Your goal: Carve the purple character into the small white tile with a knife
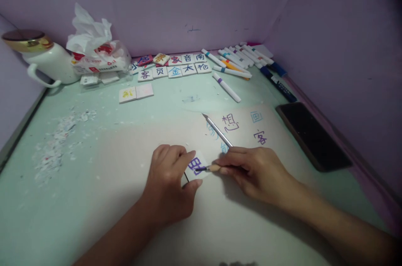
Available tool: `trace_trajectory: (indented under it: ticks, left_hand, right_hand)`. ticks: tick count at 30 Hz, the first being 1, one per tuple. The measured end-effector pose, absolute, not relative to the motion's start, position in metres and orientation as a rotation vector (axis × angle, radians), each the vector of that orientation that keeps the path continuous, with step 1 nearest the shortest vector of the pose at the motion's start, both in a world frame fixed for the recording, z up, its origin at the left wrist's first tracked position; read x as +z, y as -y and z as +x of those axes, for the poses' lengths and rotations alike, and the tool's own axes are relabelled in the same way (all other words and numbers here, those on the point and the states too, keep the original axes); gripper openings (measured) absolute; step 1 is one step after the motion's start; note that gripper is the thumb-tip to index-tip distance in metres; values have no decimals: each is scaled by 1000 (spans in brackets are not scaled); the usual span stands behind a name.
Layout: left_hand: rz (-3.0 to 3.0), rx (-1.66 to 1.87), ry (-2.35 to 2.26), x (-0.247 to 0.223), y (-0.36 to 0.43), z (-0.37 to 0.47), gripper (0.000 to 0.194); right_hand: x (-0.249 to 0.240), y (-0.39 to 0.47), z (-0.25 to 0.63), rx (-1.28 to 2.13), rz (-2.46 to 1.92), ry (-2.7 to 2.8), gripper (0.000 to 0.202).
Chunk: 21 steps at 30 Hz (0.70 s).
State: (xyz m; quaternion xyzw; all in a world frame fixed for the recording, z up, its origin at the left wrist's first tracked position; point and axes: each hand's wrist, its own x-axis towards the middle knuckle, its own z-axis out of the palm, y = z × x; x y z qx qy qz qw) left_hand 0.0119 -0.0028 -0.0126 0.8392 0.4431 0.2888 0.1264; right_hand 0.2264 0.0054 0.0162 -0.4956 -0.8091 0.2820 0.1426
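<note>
A small white tile [201, 158] with a purple character lies on the table under both hands. My left hand [169, 180] is closed on it, thumb and fingers gripping its edges. In my right hand [256, 172] is a slim carving tool [214, 168] with a tan wooden handle and a thin dark tip, pinched between thumb and fingers. The tip touches the purple strokes. Most of the handle is hidden by the fingers. Just beyond that hand is a silver craft knife [218, 130], point away from me; its near end is hidden behind the fingers.
Shavings [59, 140] are scattered at left. Lettered tiles [174, 71] line the back, with two more tiles [135, 93] nearer. A lidded mug [53, 65], tissue pack [100, 59], markers [232, 59] and a dark phone [309, 134] surround the green table [28, 199]. Characters mark its surface.
</note>
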Motion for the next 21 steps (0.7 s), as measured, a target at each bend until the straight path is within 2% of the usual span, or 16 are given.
trace_trajectory:
  ticks: [6,15,21]
  left_hand:
    - [2445,830,-1289,-12,3,11,33]
    - [2412,826,-1290,-11,3,11,35]
    - [2379,825,-1293,-10,4,11,36]
  right_hand:
    - [25,-8,228,807,-1408,2384,21]
    - [27,-9,242,961,-1402,2324,15]
    - [33,-10,243,736,-1394,2478,20]
